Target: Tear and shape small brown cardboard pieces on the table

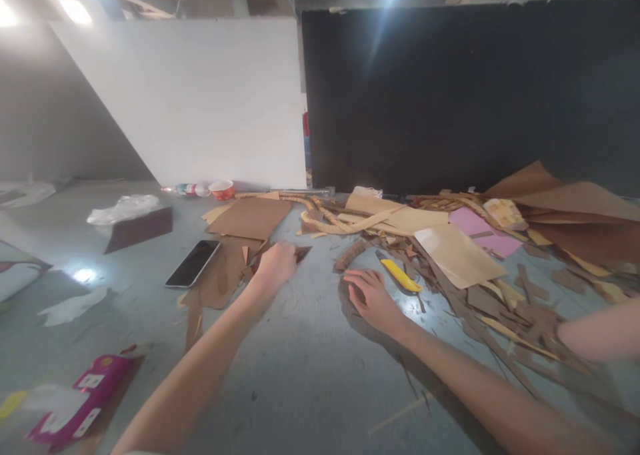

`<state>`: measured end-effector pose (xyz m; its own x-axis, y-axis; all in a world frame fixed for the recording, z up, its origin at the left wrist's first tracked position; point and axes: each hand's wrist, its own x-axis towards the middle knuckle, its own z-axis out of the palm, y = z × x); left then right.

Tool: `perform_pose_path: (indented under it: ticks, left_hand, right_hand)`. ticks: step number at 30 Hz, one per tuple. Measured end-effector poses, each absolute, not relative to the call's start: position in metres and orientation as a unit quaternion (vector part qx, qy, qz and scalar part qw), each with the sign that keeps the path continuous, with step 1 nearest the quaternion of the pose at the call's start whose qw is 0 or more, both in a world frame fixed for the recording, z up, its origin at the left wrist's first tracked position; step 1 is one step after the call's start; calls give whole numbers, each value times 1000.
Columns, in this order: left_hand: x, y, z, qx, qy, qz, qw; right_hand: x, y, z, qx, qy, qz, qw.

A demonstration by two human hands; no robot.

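My left hand (279, 263) is closed, knuckles up, at the edge of some brown scraps; its fingertips are hidden. A dark piece of brown sheet (303, 253) sticks out from under its fingers. My right hand (371, 299) rests on the grey table (300, 375) with fingers loosely bent and apart, nothing visible in them. Just beyond its fingertips lies a short ribbed brown strip (351, 255); I cannot tell whether they touch. To the right of this hand is a yellow utility knife (401, 275).
A phone (193, 263) lies left on brown sheets (250, 217). Cut strips and a tan sheet (460, 255) cover the right side, where another person's arm (603, 328) reaches in. A magenta box (83, 401) sits front left. Behind stand a red-white bowl (221, 189) and upright panels (470, 101).
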<state>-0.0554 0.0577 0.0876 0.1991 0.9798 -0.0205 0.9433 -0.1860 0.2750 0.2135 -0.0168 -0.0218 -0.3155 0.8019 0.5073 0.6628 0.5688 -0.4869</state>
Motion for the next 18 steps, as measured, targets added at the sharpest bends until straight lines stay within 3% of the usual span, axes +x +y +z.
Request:
perform_pose_path:
  ticks: [7, 12, 18]
  left_hand:
    - [-22, 44, 69, 819, 465, 179, 284]
    - [2, 23, 58, 805, 478, 154, 318]
    - [8, 19, 53, 826, 444, 181, 298]
  right_hand:
    - [220, -13, -14, -485, -734, 216, 423]
    - [224, -7, -14, -468, -727, 315, 392]
    - [224, -4, -19, -451, -676, 385, 437]
